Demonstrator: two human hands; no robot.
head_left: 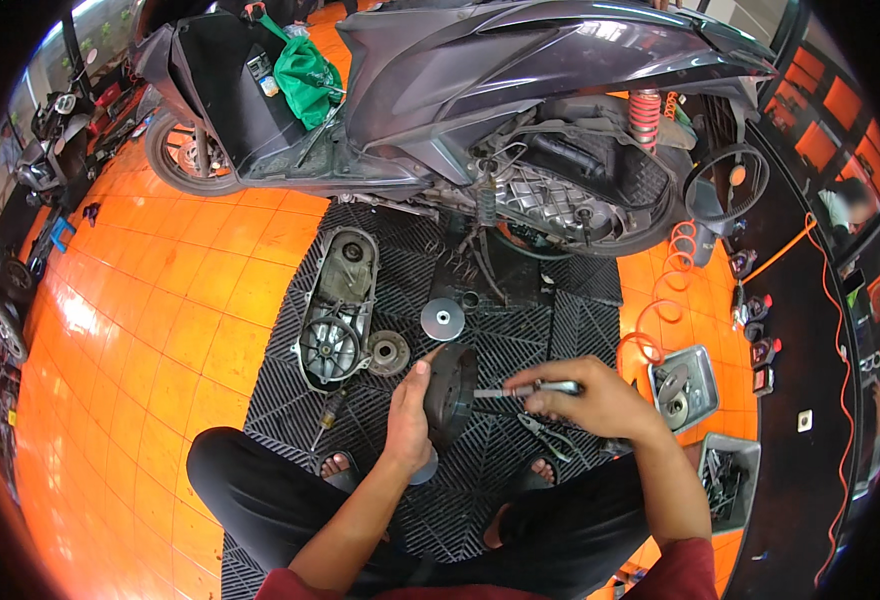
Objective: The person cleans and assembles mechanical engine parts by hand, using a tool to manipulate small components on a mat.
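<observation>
I sit with my knees apart over a black ribbed mat (285,400). My left hand (407,425) is closed round the side of a dark, round, drum-shaped metal part (450,395), held tilted on edge above the mat. In my right hand (595,398) is a silver hand tool with a straight shaft (493,393); its tip meets the right face of the round part. Pliers (545,437) lie below that hand. A shiny metal disc (442,318) rests beyond the part, and another disc (423,468) is partly hidden by my left wrist.
A dark scooter (540,60) stands across the far side. On the mat lie a long metal engine cover (335,300), a round ring-shaped part (389,353) and a screwdriver (328,420). To the right are a metal tray (705,390), a tool bin (740,460) and a coiled orange hose (650,310).
</observation>
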